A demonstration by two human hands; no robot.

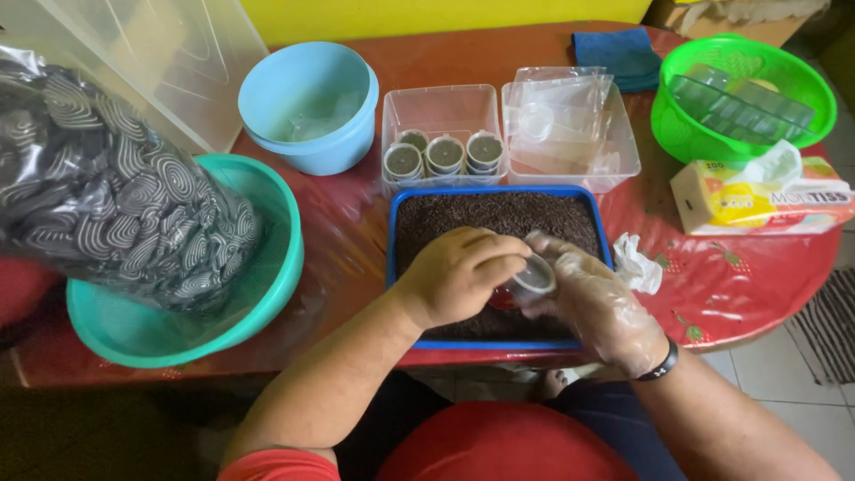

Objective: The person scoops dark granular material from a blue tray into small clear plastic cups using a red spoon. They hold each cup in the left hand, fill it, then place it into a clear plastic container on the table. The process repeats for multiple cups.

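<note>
Presently, a small clear cup (534, 278) is being gripped by both closed hands, left hand (459, 274) bare and right hand (595, 307) gloved, over the blue tray (499, 191) of dark crumbs, while three filled cups (443, 155) are sitting in a clear box (441, 102) and many empty lids (557, 120) are waiting.

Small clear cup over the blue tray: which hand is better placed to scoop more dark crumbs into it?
Probably the right hand: it is gloved and free-fingered beside the small clear cup, while the bare left hand grips it.

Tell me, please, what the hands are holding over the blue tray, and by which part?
Both hands hold one small clear plastic cup: the gloved right hand grips its side and rim, and the bare left hand closes on its other side.
</note>
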